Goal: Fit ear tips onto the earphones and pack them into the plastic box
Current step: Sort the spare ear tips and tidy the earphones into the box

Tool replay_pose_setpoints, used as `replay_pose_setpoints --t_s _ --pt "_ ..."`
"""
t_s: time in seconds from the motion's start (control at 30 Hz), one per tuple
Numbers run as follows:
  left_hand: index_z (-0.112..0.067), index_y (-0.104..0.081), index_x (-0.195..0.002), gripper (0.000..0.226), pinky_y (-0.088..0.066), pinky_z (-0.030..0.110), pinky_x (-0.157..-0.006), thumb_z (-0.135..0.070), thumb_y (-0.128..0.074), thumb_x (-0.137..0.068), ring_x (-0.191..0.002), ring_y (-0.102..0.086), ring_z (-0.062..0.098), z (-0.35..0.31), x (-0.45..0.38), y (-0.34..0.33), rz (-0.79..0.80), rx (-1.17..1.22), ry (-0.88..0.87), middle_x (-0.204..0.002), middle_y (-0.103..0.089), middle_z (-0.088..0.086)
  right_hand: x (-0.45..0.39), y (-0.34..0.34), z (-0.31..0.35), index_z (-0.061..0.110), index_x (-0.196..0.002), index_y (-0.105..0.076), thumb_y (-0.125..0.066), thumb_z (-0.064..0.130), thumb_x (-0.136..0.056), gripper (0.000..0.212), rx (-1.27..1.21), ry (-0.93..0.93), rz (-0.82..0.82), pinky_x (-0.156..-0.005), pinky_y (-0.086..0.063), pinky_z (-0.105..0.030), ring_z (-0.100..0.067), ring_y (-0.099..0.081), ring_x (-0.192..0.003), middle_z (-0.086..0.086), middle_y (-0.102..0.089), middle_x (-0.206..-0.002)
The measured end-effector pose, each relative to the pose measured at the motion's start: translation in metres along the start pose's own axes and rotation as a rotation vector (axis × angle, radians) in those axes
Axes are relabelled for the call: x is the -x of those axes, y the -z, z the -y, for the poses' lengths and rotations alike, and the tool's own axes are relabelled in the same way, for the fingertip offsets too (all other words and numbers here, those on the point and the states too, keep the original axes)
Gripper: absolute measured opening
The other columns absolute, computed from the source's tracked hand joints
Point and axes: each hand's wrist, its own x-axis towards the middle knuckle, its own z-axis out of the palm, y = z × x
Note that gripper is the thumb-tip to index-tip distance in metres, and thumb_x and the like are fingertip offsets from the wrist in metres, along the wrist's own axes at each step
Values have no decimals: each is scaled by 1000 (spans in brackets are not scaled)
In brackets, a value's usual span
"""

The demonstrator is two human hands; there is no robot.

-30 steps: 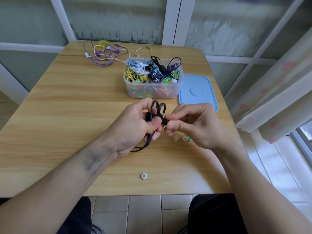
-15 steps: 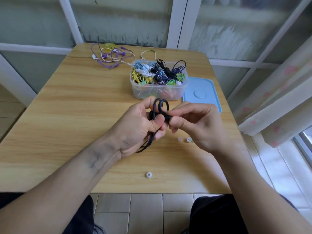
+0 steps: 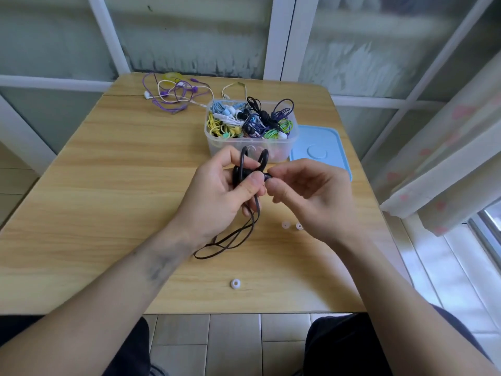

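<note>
My left hand (image 3: 217,191) grips a pair of black ear-hook earphones (image 3: 245,169) above the table's middle; their flat cable (image 3: 230,240) loops down onto the wood. My right hand (image 3: 311,196) pinches the tip end of one earbud (image 3: 268,177) between thumb and forefinger; what sits under the fingertips is hidden. Behind the hands stands the clear plastic box (image 3: 252,147), full of coiled coloured earphones. Two white ear tips (image 3: 285,225) lie by my right wrist, and a third ear tip (image 3: 235,283) lies near the front edge.
A blue lid (image 3: 322,147) lies flat to the right of the box. Tangled purple and white earphones (image 3: 173,96) lie at the table's (image 3: 108,185) far left corner. A curtain (image 3: 447,158) hangs at the right, windows behind.
Both hands stay together on the black earphones, held slightly higher over the table. More of the cable loop now shows below my left hand. The camera view has shifted a little.
</note>
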Motion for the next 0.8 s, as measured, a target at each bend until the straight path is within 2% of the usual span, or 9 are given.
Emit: replay_pose_setpoints --t_s 0.07,0.27,0.37,0.43,0.5,0.57,0.6,0.7,0.8 --pt "-13 -53 -95 16 -52 43 -54 0 -60 -91 -63 -63 23 0 -2 1 19 -42 -40 -69 -67 1 -1 0 2 11 -91 -71 -75 5 -85 9 -91 -25 -1 -62 -55 -30 -18 -67 -61 -1 -73 -75" --pt "-13 -52 -107 19 -51 32 -47 -3 -60 -93 -56 -64 16 -14 -18 1 31 -182 -129 -77 -65 2 -12 -7 12 5 -100 -69 -65 4 -93 8 -209 -106 -98 -67 -55 -28 -14 -67 -69 -4 -71 -81" --pt "-10 -53 -111 22 -55 32 -52 3 -56 -93 -59 -65 12 -37 -40 -1 -63 -144 -217 -83 -66 2 -25 -9 22 10 -127 -57 -69 19 -90 40 -347 -167 -56 -72 -54 -31 -18 -68 -88 -9 -67 -102" --pt "-5 -51 -112 21 -56 33 -57 6 -53 -94 -62 -65 15 -54 -58 -3 -111 -45 -234 -86 -64 4 -36 -7 26 22 -134 -52 -78 32 -80 61 -125 -218 66 -74 -55 -31 -14 -66 -89 -4 -64 -113" --pt "-2 -47 -110 19 -55 32 -59 9 -49 -94 -63 -64 20 -69 -76 -4 -122 139 -209 -84 -59 10 -49 -9 32 25 -122 -60 -81 33 -81 47 121 -217 196 -76 -57 -31 -8 -63 -78 1 -66 -104" --pt "-4 -46 -104 19 -55 33 -61 10 -50 -93 -64 -63 23 -79 -91 -1 -137 297 -191 -82 -55 13 -64 -9 38 17 -95 -70 -71 27 -91 10 232 -193 190 -65 -52 -30 -9 -58 -65 1 -69 -81" --pt "-6 -46 -102 19 -56 34 -63 9 -51 -92 -64 -63 24 -83 -97 2 -147 342 -190 -82 -55 14 -74 -6 39 12 -86 -70 -64 24 -96 17 229 -198 136 -58 -48 -27 -10 -57 -60 -3 -71 -75" --pt "-6 -47 -100 13 -58 38 -69 0 -57 -93 -68 -64 25 -83 -112 15 -187 352 -157 -81 -59 15 -107 5 51 8 -80 -62 -49 16 -102 27 -124 -356 -16 -46 -43 -23 -15 -56 -52 -11 -69 -71" --pt "-5 -60 -99 18 -55 37 -67 -21 -64 -92 -75 -67 25 -72 -123 23 -240 215 -21 -83 -70 12 -136 14 62 6 -75 -60 -50 7 -97 25 -394 -412 -88 -49 -49 -20 -15 -56 -51 -11 -66 -68"
